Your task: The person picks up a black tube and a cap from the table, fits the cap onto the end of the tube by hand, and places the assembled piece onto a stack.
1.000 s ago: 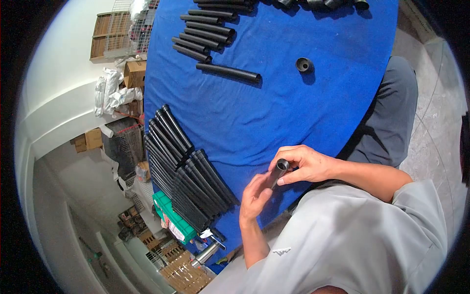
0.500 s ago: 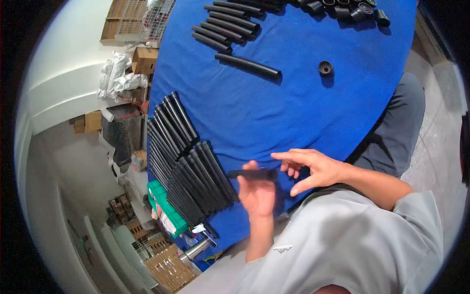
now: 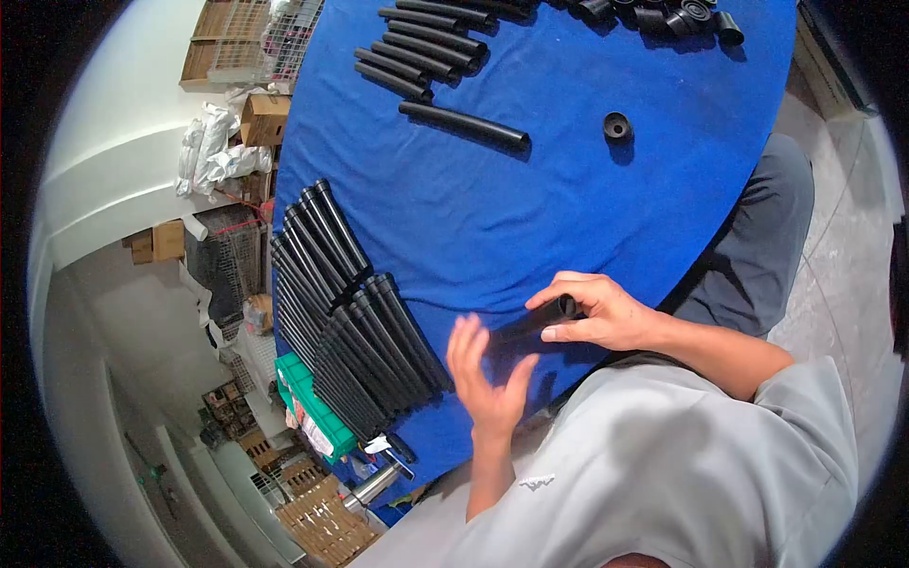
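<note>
My right hand [image 3: 606, 310] is wrapped round one end of a short black tube [image 3: 530, 327], thumb below and fingers above. The open round end of the tube faces me between thumb and fingers, while its far part is smeared by motion. My left hand [image 3: 490, 383] is open beside the tube's far end, fingers spread and slightly blurred. To the left of it lies a fanned stack of black tubes with collared ends [image 3: 355, 350]. A single black round cap [image 3: 617, 127] sits apart on the blue cloth [image 3: 530, 218].
Loose black tubes [image 3: 431, 47] lie at the top, one longer tube [image 3: 464, 126] below them. A pile of black caps [image 3: 677, 17] is at the far edge. A green crate [image 3: 312, 407] stands beside the stack. Boxes and wire racks fill the floor at left.
The tube has passed from my left hand into my right hand, which has closed round its end. My left hand has opened. The view has shifted slightly.
</note>
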The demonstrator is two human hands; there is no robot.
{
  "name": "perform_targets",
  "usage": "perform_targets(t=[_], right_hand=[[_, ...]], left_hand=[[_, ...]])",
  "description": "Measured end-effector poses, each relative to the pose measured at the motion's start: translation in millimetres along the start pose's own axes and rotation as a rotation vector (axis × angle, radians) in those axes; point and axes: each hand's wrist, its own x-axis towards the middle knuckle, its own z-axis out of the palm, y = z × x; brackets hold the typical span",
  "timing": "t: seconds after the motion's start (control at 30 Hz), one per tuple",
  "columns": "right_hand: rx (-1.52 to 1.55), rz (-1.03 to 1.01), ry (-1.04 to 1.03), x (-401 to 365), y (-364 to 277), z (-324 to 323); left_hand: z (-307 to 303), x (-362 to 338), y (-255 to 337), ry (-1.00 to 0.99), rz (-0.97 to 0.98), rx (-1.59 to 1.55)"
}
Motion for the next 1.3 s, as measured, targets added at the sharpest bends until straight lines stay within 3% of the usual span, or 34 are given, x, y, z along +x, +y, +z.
perform_targets(t=[0.07,0.1,0.2,0.23,0.33,0.43,0.5,0.73,0.97,1.07,1.3], right_hand=[[0.067,-0.024,0.040,0.9,10.2,3.7],[0.096,-0.030,0.031,1.4,12.6,4.3],[0.157,-0.052,0.019,-1.0,12.3,4.0],[0.162,-0.064,0.012,-1.3,8.6,4.8],[0.197,-0.056,-0.073,-3.0,8.5,5.1],[0.118,-0.112,-0.152,-2.5,7.9,1.8],[0.139,-0.037,-0.198,-3.0,1.6,-0.5],[0.094,-0.015,-0.193,-0.5,-2.3,-3.4],[0.312,0.127,-0.096,-3.3,1.1,0.8],[0.311,0.107,-0.083,-2.1,3.8,1.2],[0.101,-0.041,-0.113,-1.0,3.5,-1.4]], left_hand=[[8.5,-0.6,-14.7,-0.207,-0.006,-0.038],[18.7,-1.6,-19.0,-0.184,-0.020,-0.074],[20.3,-13.2,-27.1,-0.292,-0.350,-0.206],[19.5,-11.7,-25.0,-0.258,-0.372,-0.336],[4.3,-14.6,-32.7,-0.502,-0.524,-0.510],[1.9,-24.4,-38.1,-0.459,-0.645,-0.760],[-1.0,-28.3,-38.7,-0.456,-0.727,-0.879],[-2.9,-24.5,-42.3,-0.567,-0.681,-1.000],[2.8,-24.0,-65.3,-0.689,-0.530,-0.923],[3.8,-18.5,-40.5,-0.546,-0.740,-1.048],[1.2,-24.1,-42.8,-0.602,-0.687,-0.916]])
